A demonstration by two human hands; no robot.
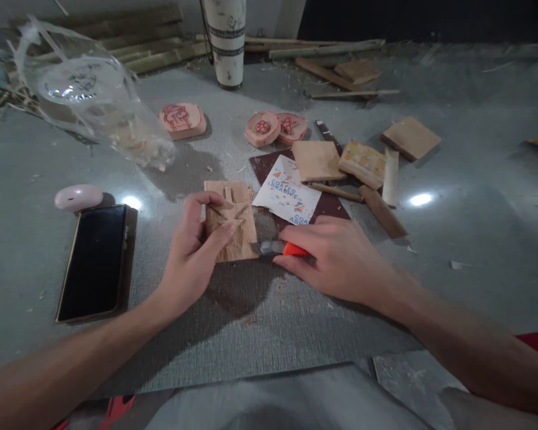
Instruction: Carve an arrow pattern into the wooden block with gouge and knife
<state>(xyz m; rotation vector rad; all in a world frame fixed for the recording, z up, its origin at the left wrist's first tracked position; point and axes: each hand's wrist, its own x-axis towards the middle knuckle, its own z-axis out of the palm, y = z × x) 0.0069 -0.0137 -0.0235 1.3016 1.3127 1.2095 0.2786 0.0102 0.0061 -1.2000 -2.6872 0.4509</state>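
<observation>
My left hand [195,245] grips a small wooden block [233,242] by its left side, thumb pressed on its face and fingers over the upper edge. Grooves cut into the block form angled lines, partly covered by my fingers. In my right hand [332,254] is a utility knife [295,248] with an orange body, its blade pointing left. The blade tip is at the block's lower right edge; whether it touches the wood I cannot tell. Just above the knife lies sandpaper [289,190] with its printed white back up.
A phone [94,263] and a pink earbud case [78,197] lie at left, below a clear plastic bag [103,101]. Carved pieces with red drawings [262,128], wood offcuts [411,137] and a tall tumbler [226,45] stand farther back. Wood shavings dot the table.
</observation>
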